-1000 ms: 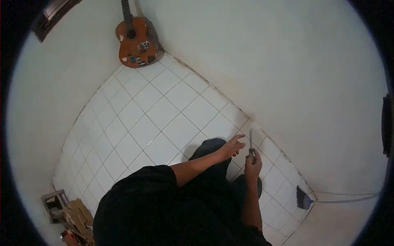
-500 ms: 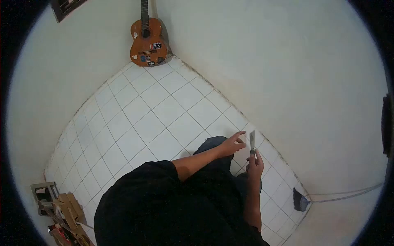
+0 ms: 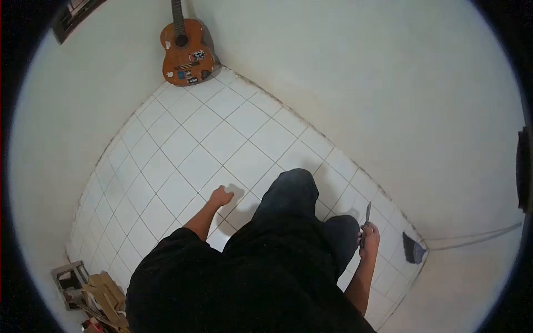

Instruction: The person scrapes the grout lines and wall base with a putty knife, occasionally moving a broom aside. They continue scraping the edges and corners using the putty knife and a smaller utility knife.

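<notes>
My right hand (image 3: pixel 371 240) is wrapped around the dark handle of a putty knife (image 3: pixel 368 213), at the right beside my knee. Its thin metal blade points up and away from me, seen nearly edge-on. Out to the left of my legs, my left hand (image 3: pixel 221 196) hangs above the tiled floor (image 3: pixel 183 147), its fingers curled in and nothing visible in them. Both my knees, in dark jeans (image 3: pixel 291 194), are bent between the two hands.
A guitar (image 3: pixel 186 53) with stickers leans in the far corner. A broom head (image 3: pixel 412 248) lies by the right wall (image 3: pixel 388 111). Cardboard pieces (image 3: pixel 105 291) and a grey frame-like object (image 3: pixel 69 280) sit at the lower left.
My hands have moved apart: the left swung away to the left, and the right went down and to the right with the putty knife. The view has shifted slightly.
</notes>
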Demonstrator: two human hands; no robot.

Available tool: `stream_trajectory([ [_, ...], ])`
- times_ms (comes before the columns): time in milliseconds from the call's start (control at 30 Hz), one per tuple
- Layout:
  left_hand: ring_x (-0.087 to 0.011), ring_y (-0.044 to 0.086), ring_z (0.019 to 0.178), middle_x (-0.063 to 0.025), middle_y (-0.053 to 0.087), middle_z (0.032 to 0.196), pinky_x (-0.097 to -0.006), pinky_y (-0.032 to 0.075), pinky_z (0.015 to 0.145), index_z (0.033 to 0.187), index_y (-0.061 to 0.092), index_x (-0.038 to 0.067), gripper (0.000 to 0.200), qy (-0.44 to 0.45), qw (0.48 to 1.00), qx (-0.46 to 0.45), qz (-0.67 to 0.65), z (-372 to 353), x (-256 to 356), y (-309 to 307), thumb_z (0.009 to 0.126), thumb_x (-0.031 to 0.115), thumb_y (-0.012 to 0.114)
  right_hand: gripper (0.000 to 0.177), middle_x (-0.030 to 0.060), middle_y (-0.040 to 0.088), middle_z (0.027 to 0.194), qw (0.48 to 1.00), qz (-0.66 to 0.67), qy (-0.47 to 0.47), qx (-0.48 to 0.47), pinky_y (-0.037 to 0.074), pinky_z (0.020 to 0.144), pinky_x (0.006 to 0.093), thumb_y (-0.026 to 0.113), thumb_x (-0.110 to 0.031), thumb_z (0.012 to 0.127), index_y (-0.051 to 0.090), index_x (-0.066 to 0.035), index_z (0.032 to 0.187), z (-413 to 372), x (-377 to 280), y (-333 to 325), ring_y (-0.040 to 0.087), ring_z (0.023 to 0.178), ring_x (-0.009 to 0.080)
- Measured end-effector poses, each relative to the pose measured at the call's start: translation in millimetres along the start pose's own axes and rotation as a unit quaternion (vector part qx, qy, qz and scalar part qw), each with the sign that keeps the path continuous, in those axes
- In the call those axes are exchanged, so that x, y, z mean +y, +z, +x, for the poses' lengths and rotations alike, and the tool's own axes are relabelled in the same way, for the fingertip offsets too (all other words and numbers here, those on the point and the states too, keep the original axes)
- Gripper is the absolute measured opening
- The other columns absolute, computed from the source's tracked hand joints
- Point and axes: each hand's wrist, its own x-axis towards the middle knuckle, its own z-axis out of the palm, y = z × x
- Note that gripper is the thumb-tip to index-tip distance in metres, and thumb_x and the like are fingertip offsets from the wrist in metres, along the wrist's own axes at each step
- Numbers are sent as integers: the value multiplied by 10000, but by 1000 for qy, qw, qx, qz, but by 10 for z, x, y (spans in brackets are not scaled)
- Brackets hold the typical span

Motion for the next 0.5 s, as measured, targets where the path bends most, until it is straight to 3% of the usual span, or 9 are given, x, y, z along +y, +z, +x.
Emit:
stream_trajectory([
  [33, -414, 569, 1153, -290, 582, 1234, -425, 454, 1001, 1354, 419, -73, 818, -18, 999, -24, 36, -6, -112, -25, 814, 520, 582, 330, 60, 591, 867, 1000, -5, -10, 3, 426, 425, 241, 562, -130, 859, 514, -35, 1171, 24, 28, 15, 551, 578, 131],
  [133, -419, 558, 1164, -270, 561, 1283, -405, 449, 1008, 1370, 414, -61, 836, 7, 989, -116, 91, -90, -303, -126, 809, 540, 568, 329, 66, 598, 868, 999, -30, -13, -14, 429, 429, 239, 568, -126, 860, 515, -31, 1170, 80, 22, 61, 552, 579, 131],
  [167, -421, 551, 1183, -219, 554, 1326, -476, 444, 1003, 1396, 424, 2, 816, 13, 976, -185, 117, 33, -413, -77, 824, 571, 547, 329, 66, 598, 868, 999, -31, -11, -10, 429, 429, 239, 568, -126, 860, 515, -31, 1170, 95, 4, 84, 552, 579, 131],
  [200, -421, 551, 1183, -219, 554, 1326, -476, 444, 1003, 1396, 424, 2, 816, 15, 975, -189, 119, -80, -346, -142, 824, 571, 547, 332, 70, 603, 869, 999, -44, -17, -11, 431, 436, 239, 571, -122, 860, 511, -29, 1173, 99, -9, 120, 553, 580, 131],
  [267, -412, 528, 1219, -188, 530, 1370, -589, 406, 991, 1431, 410, 80, 799, -167, 941, -282, -84, -447, -91, -410, 842, 610, 514, 335, 74, 608, 869, 998, -56, -19, -5, 434, 442, 239, 574, -117, 860, 508, -28, 1176, 93, -30, 194, 553, 580, 130],
  [300, -394, 495, 1258, -159, 489, 1416, -668, 357, 974, 1467, 361, 136, 805, -188, 914, -332, -138, -254, -376, -213, 853, 640, 489, 335, 77, 614, 873, 998, -52, -17, -13, 436, 450, 240, 575, -112, 861, 503, -29, 1178, 74, -48, 221, 554, 582, 129],
  [400, -400, 417, 1320, -190, 435, 1448, -673, 365, 968, 1476, 322, 130, 859, -189, 867, -409, -212, -298, -466, -183, 837, 665, 528, 352, 86, 626, 891, 998, -58, -9, -7, 438, 466, 244, 576, -104, 859, 489, -31, 1192, 0, -86, 225, 555, 584, 128],
  [500, -382, 458, 1293, -161, 449, 1445, -643, 375, 974, 1480, 322, 151, 812, -191, 834, -466, -226, -250, -503, -119, 869, 662, 476, 388, 94, 624, 922, 996, -88, -11, -31, 441, 489, 249, 571, -93, 842, 483, -34, 1216, -22, -90, 118, 552, 615, 128],
])
